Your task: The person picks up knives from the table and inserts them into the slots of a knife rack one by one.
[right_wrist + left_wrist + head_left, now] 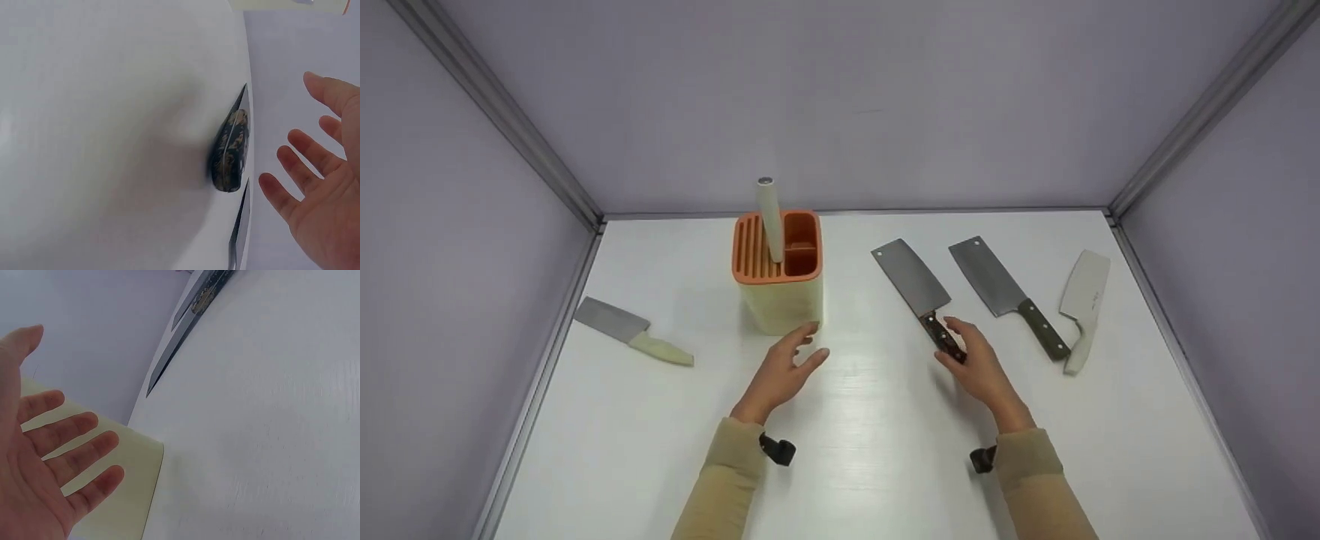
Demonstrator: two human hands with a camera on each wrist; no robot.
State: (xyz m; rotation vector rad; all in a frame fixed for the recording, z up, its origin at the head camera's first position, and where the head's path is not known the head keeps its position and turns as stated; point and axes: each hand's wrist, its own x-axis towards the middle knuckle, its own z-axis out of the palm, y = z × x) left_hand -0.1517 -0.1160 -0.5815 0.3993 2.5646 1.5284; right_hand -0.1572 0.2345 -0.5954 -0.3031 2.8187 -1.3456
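Dk-handled cleaver (924,296) at R hand (976,366), ungripped

1. Lt-handled knife (639,336): far L of white tbl (855,487); flat; grey blade to upper L, pale handle to lower R; well apart from L hand (780,373).
2. Knife block (784,304): cream body, orange top; slots on L half, 2 bins on R half.
3. White handle (770,219): stands up out of block's slot section, next to bins.
4. L hand, as above: in front of block, near its base; thumb & fingers apart, nothing held. Contact w/ block: can't tell.
5. Dk-handled cleaver: R of block, flat, blade pointing away & L, riveted handle toward R hand; well apart from L hand.
6. R hand: over handle end; thumb & fingers apart, nothing held. R-wrist view shows gap betw. fingertips & handle.
7. Green-handled cleaver (1006,292): R of dk-handled one; flat, blade to upper L, handle near R hand.
8. White knife (1084,300): far R, flat; handle end just beside green handle's, contact unclear.
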